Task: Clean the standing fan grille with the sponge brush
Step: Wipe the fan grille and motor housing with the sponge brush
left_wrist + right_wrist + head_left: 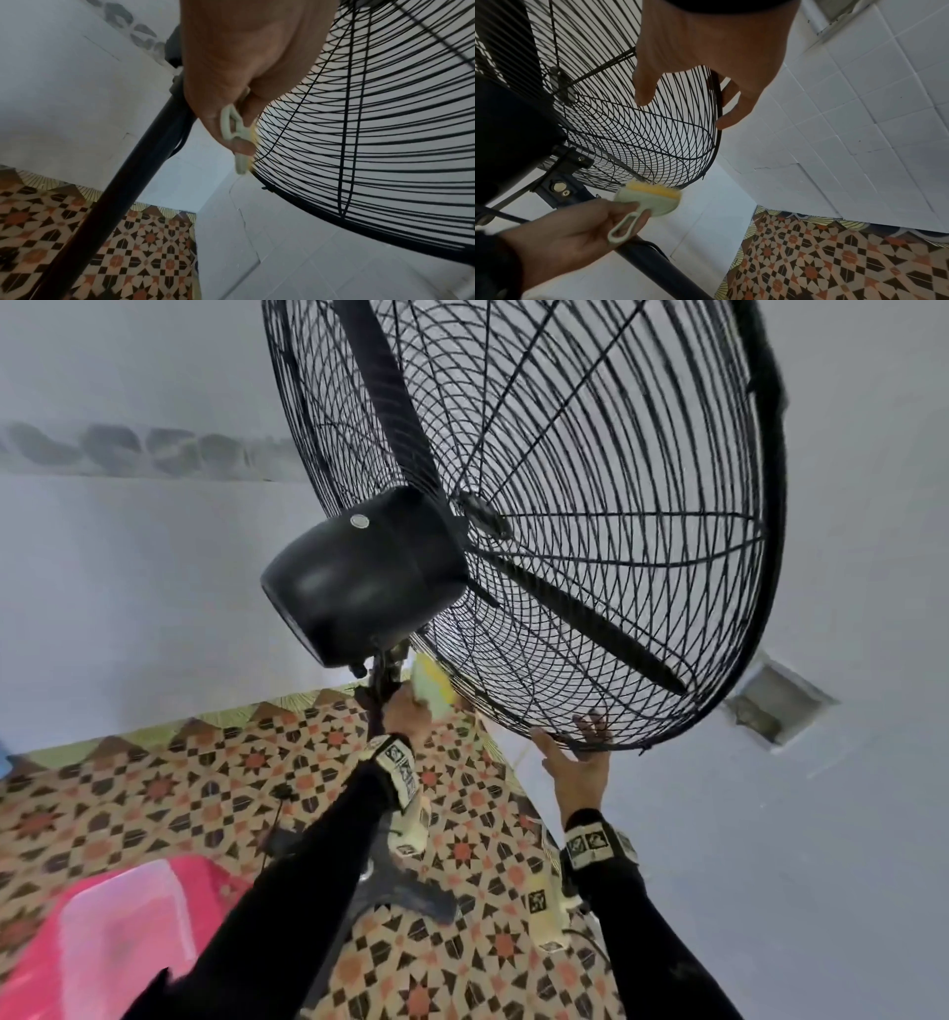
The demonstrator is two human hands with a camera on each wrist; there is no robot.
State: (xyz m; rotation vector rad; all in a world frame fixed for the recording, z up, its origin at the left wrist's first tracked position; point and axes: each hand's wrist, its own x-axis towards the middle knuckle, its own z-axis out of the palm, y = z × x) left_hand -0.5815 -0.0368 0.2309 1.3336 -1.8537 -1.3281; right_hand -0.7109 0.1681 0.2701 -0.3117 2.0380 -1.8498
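The black wire fan grille (590, 516) fills the upper head view, with the motor housing (359, 572) behind it. My left hand (411, 706) grips the pale green handle of the sponge brush (431, 685). The brush's yellow sponge (654, 189) touches the lower edge of the rear grille (634, 130), beside the pole joint. The left wrist view shows the handle (232, 130) pinched between thumb and fingers next to the grille (372, 121). My right hand (575, 737) holds the bottom rim, thumb on the rear side and fingers (729, 113) wrapped over the rim.
The fan's black pole (128, 182) runs down to its base (405, 891) on patterned floor tiles (154, 788). A pink plastic tub (118, 932) sits at lower left. A white power strip (549, 911) lies by the white tiled wall (859, 121), which has a recess (775, 701).
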